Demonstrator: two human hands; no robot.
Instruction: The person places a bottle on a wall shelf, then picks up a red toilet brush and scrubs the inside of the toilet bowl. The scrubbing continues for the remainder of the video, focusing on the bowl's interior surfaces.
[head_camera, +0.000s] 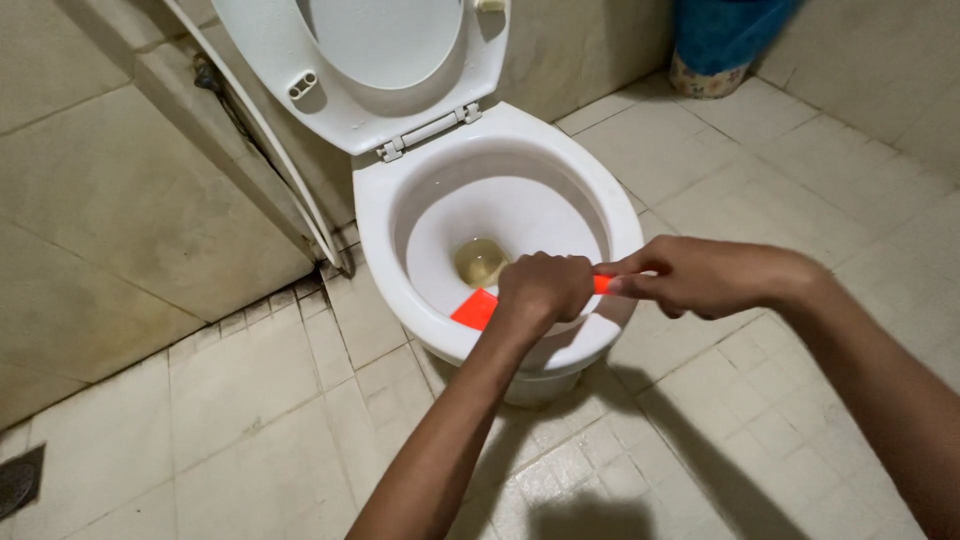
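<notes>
Over the front rim of the toilet bowl (600, 215), both hands are closed on an orange-red brush handle (476, 308): left hand (543, 289) fisted round it near the head end, right hand (700, 276) pinching the other end w/ fingers curled, a bit of orange showing between the two. From where I'm watching, the flat orange end pokes down inside the bowl, just beside the water at the drain (bristles, if any, are hidden by the fist, so can't tell). Looks like stiff, light plastic to me; probably slick if wet, so a two-point hold along the shaft, as now, seems the sound way to grip it. Seat and lid (370, 60) stand raised against the wall. Thin white hose (290, 170) runs down on the left. Tiled floor (250, 420) all round, w/ a blue-covered container (725, 45) in the far corner and a floor drain (18, 480) at the left edge.
</notes>
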